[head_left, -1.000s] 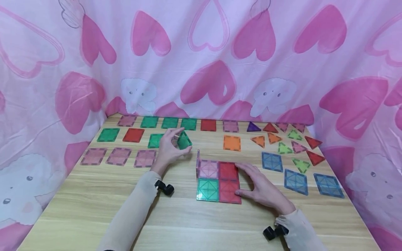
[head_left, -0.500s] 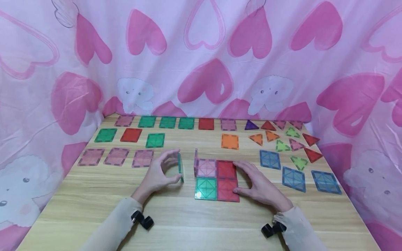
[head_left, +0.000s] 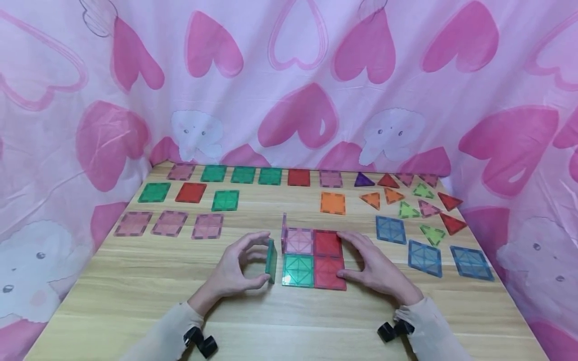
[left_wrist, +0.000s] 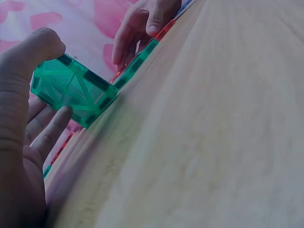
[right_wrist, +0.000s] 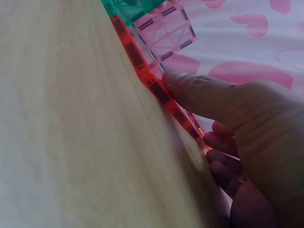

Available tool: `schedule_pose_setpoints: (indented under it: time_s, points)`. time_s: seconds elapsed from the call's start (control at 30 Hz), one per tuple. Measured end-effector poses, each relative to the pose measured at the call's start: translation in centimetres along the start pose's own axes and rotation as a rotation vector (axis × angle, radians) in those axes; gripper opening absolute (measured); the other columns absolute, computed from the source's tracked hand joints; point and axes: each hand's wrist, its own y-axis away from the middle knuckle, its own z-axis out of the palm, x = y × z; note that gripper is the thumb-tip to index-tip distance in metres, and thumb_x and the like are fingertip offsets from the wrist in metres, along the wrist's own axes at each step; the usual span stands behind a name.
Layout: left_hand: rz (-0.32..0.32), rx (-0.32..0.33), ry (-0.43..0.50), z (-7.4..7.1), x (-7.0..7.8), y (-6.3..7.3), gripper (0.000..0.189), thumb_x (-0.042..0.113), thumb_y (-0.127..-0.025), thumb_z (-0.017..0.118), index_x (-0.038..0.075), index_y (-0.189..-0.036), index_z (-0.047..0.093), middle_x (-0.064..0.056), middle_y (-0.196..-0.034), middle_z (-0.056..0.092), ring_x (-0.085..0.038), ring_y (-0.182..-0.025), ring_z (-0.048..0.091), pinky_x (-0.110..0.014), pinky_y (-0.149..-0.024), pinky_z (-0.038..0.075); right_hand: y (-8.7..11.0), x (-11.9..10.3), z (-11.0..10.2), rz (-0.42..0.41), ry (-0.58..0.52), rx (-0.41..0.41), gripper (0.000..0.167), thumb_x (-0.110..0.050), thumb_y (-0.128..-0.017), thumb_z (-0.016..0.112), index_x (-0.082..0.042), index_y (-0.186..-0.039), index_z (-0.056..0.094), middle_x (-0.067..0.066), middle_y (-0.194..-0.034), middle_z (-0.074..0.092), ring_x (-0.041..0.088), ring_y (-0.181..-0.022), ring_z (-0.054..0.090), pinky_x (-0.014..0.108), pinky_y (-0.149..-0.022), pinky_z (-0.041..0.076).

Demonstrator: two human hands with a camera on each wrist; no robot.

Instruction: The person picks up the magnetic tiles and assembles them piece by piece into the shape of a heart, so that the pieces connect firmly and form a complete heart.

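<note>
My left hand (head_left: 237, 265) pinches a green square magnetic tile (head_left: 271, 260) on edge, thumb on the near side and fingers on the far side. This upright tile stands just left of a flat two-by-two block: a pink tile (head_left: 299, 240) and a red tile (head_left: 328, 243) behind, a green tile (head_left: 298, 271) and another red tile (head_left: 329, 277) in front. Along the pink one's left side rises an upright pink tile (head_left: 284, 233). My right hand (head_left: 377, 273) rests at the block's right side, its thumb (right_wrist: 194, 92) touching the near red tile and its fingertips at the far one.
Rows of pink, green and red square tiles (head_left: 190, 192) lie at the back left. An orange square (head_left: 332, 203) lies behind the block. To the right are larger blue squares (head_left: 425, 258) and several small triangles (head_left: 408, 210). A pink curtain (head_left: 298, 65) hangs behind the table.
My left hand has brought the green tile from the back row toward me, turned it upright, and moved it right beside the block. My right hand has stayed at the red tiles.
</note>
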Motion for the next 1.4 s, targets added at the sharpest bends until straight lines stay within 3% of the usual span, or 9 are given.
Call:
schedule_pose_setpoints:
  time_s: [0.23,0.5,0.63,0.73,0.83,1.07,1.27,1.4]
  points:
    - [-0.003,-0.027,-0.017,1.0,0.1,-0.5,0.096,-0.005,-0.083,0.093,0.003,-0.165,0.044,-0.021,-0.152,0.057,-0.046,-0.13,0.066,-0.045,-0.109,0.061,0.1,0.0,-0.2,0.0,0.001,0.002,0.095,-0.049,-0.093,0.091,-0.018,-0.169,0.045,0.009,-0.171,0.047,0.04,-0.159,0.042,0.067,-0.125,0.041]
    - [0.044,-0.028,-0.006,1.4,0.0,-0.8,0.094,-0.005,-0.084,0.091,0.002,-0.164,0.043,-0.029,-0.148,0.055,-0.048,-0.126,0.065,-0.045,-0.104,0.064,-0.2,-0.1,-0.1,-0.007,-0.003,-0.007,0.095,-0.049,-0.093,0.091,-0.017,-0.17,0.044,0.01,-0.172,0.046,0.04,-0.16,0.041,0.067,-0.125,0.041]
    - [0.039,-0.019,-0.022,1.4,-0.1,-0.8,0.094,-0.004,-0.084,0.091,0.003,-0.165,0.043,-0.026,-0.148,0.055,-0.045,-0.125,0.065,-0.044,-0.103,0.064,-0.2,-0.1,-0.1,-0.007,0.002,-0.012,0.095,-0.048,-0.093,0.091,-0.018,-0.17,0.044,0.01,-0.172,0.046,0.039,-0.159,0.042,0.067,-0.126,0.04]
    - [0.02,-0.009,-0.049,1.5,-0.1,-0.8,0.097,-0.001,-0.084,0.093,0.006,-0.166,0.042,-0.021,-0.15,0.055,-0.042,-0.127,0.065,-0.044,-0.103,0.064,-0.2,-0.2,-0.2,-0.004,0.004,-0.013,0.095,-0.047,-0.093,0.091,-0.018,-0.17,0.044,0.009,-0.172,0.046,0.039,-0.159,0.042,0.066,-0.126,0.04]
    - [-0.039,-0.001,-0.088,1.5,0.0,-0.8,0.106,0.005,-0.083,0.097,0.01,-0.17,0.038,-0.014,-0.16,0.05,-0.038,-0.138,0.061,-0.045,-0.109,0.061,-0.2,-0.1,-0.1,0.0,0.003,-0.014,0.095,-0.048,-0.093,0.091,-0.019,-0.17,0.043,0.009,-0.172,0.046,0.038,-0.159,0.042,0.066,-0.126,0.041]
    - [-0.191,-0.04,-0.161,1.8,-0.1,-1.7,0.128,0.023,-0.078,0.105,0.019,-0.178,0.024,-0.003,-0.179,0.035,-0.029,-0.156,0.051,-0.049,-0.128,0.041,-0.1,0.2,-0.2,0.002,0.0,-0.012,0.095,-0.051,-0.094,0.089,-0.02,-0.171,0.043,0.008,-0.172,0.046,0.039,-0.16,0.041,0.067,-0.126,0.04]
    - [-0.2,-0.082,-0.184,2.0,-0.6,-3.1,0.135,0.024,-0.074,0.107,0.024,-0.179,0.022,0.003,-0.182,0.029,-0.025,-0.157,0.05,-0.047,-0.133,0.034,-0.1,0.1,-0.2,-0.006,-0.002,-0.009,0.094,-0.048,-0.094,0.09,-0.019,-0.17,0.044,0.009,-0.171,0.046,0.038,-0.159,0.042,0.066,-0.125,0.042]
    - [-0.191,-0.096,-0.183,1.9,-0.8,-3.3,0.134,0.022,-0.074,0.107,0.026,-0.178,0.023,0.005,-0.182,0.027,-0.023,-0.157,0.05,-0.043,-0.133,0.032,-0.1,0.0,-0.1,-0.011,0.001,-0.01,0.094,-0.048,-0.094,0.09,-0.019,-0.17,0.044,0.008,-0.172,0.046,0.038,-0.159,0.042,0.066,-0.125,0.042]
